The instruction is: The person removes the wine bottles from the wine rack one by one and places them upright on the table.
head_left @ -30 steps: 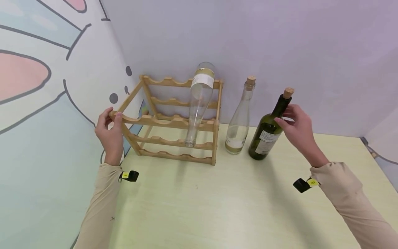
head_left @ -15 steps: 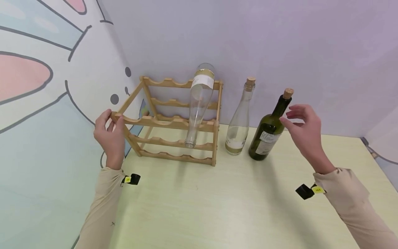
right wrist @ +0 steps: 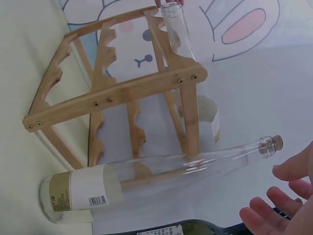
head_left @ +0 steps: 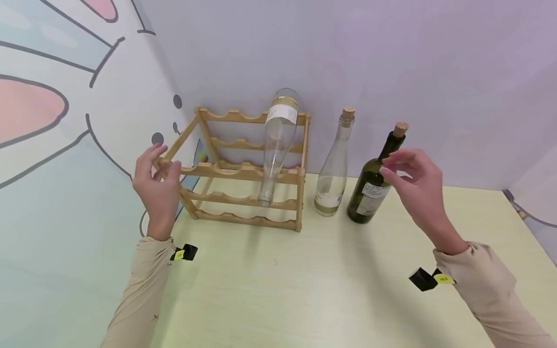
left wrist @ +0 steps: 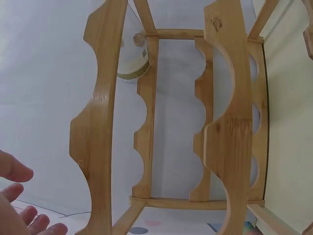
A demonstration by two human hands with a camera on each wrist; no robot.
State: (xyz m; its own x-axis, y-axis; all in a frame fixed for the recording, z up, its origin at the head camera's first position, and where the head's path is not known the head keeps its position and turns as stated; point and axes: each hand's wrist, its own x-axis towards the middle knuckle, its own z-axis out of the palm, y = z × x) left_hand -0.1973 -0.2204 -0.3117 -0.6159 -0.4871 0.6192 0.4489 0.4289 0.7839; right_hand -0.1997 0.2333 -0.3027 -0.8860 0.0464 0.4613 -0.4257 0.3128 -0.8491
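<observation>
A wooden wine rack stands against the back wall. A clear glass bottle lies across its top right, neck toward the front. To the rack's right stand a corked clear bottle and a corked dark green wine bottle, both upright. My left hand hovers by the rack's front left corner, fingers spread and holding nothing; the left wrist view shows the hand apart from the top rail. Beside the green bottle's neck, my right hand has loosely bent fingers around nothing.
A pale yellow table carries the rack and bottles. The left wall bears a cartoon drawing and stands close to the left arm. Behind the bottles is a plain lilac wall.
My right hand has let go of the green bottle's neck, drawn right, then come back slightly left. My left hand has loosened from the rack's corner and its fingers have lifted off.
</observation>
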